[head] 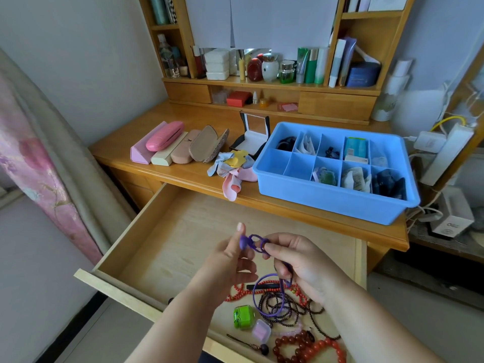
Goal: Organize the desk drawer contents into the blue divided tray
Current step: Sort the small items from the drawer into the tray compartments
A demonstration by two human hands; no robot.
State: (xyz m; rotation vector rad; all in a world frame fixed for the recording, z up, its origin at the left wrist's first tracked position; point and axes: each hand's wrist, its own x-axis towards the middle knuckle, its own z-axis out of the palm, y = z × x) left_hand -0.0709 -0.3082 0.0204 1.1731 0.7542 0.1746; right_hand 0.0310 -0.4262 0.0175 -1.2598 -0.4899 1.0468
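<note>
- Open wooden drawer [167, 237]: pale, smooth, flat-bottomed; taken as landmark. Far half bare board; near right corner heaped with tangled beads.
- Blue divided tray [327, 197]: glossy moulded plastic, thin partitions, on desktop beyond drawer's far right corner. Most cells filled; two at near left look free.
- Bead strands [309, 347]: round red and dark beads, hard, glossy, looped over each other inside drawer's near right corner.
- Purple hair ties [269, 297]: thin elastic cord, one end bunched above drawer's middle, long loop hanging into bead heap.
- Left hand [233, 260]: pinching bunched end of ties.
- Right hand [298, 260]: fingers curled round cord.
- Risk: hanging loop likely to snag beads on lifting and drag strands out over drawer's front edge; stretched elastic apt to snap from pinch.
</note>
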